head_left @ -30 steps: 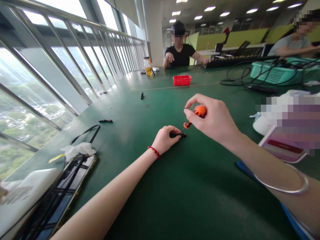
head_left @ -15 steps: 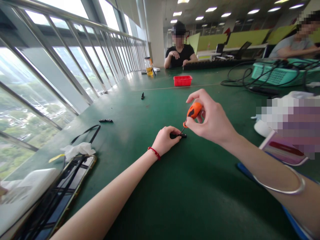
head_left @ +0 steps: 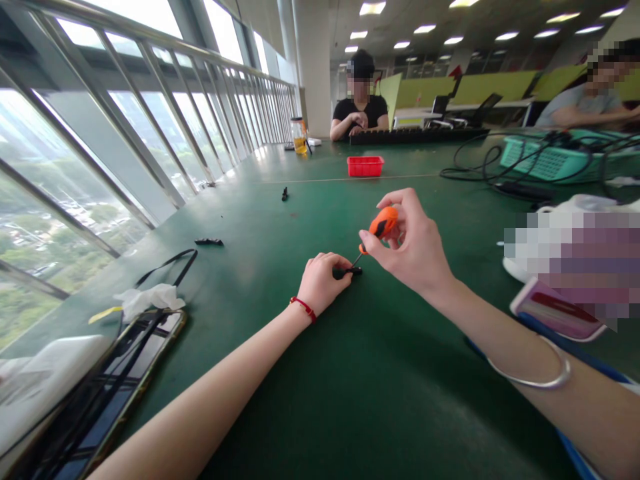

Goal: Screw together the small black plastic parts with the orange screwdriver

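Note:
A small black part (head_left: 356,271) lies on the green tabletop, partly covered by the fingers of my left hand (head_left: 324,279), which pinch it near its left end. My right hand (head_left: 419,252) grips a screwdriver (head_left: 384,222) by its stubby orange and black handle, thumb and fingers curled round it. The screwdriver is tilted, its thin shaft slanting down to the left, and its tip meets the black part beside my left fingertips. I cannot make out a screw at the tip.
Two more black parts lie beyond, one left (head_left: 209,242), one farther off (head_left: 285,194). A red tray (head_left: 365,167) stands ahead. A phone (head_left: 135,373) and strap are at left; a teal basket (head_left: 545,159) with cables is at right. A person (head_left: 360,110) sits opposite.
My right hand has turned a little on the screwdriver handle, fingers shifting. The view has moved slightly; my left hand still pins the black part. The person opposite has brought their hands together.

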`<state>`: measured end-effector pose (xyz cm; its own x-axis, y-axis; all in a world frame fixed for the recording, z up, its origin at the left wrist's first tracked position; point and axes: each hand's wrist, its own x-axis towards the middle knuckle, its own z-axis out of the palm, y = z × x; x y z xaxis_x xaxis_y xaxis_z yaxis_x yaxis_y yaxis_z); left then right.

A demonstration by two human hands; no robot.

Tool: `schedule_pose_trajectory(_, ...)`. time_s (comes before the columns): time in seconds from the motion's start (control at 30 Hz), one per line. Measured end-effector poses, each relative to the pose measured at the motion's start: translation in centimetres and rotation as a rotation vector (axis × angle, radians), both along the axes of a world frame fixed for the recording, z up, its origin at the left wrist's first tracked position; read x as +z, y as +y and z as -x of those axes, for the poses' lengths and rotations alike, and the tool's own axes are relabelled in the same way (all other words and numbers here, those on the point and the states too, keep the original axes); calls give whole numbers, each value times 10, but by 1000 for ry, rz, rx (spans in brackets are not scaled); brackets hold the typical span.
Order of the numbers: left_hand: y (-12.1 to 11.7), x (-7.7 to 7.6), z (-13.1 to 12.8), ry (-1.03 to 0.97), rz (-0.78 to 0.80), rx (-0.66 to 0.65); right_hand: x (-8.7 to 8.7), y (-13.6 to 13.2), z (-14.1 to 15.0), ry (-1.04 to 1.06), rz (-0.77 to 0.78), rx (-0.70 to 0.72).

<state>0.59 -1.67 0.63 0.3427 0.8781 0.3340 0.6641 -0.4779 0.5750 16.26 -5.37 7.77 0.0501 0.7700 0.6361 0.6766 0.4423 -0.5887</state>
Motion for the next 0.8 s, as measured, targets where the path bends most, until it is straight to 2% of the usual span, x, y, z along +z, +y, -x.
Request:
schedule_pose_trajectory(0.1, 0, -1, 0, -3, -3, 11, 1, -1, 0, -31, 22, -20)
schedule_pose_trajectory(0.3, 2, -3, 1, 0, -17, 10, 0, -2, 2, 13, -6, 88)
schedule_pose_trajectory(0.53, 1, -3, 0, -22, -12, 0, -1, -4, 4, -98, -32, -80)
schedule_pose_trajectory(0.7, 0, -1, 1, -5, -7, 10, -4, -4, 3, -8, -53, 64)
schedule_pose_trajectory(0.8, 1, -1, 1, -2, -12, 11, -5, -4, 4, 53, -11, 66)
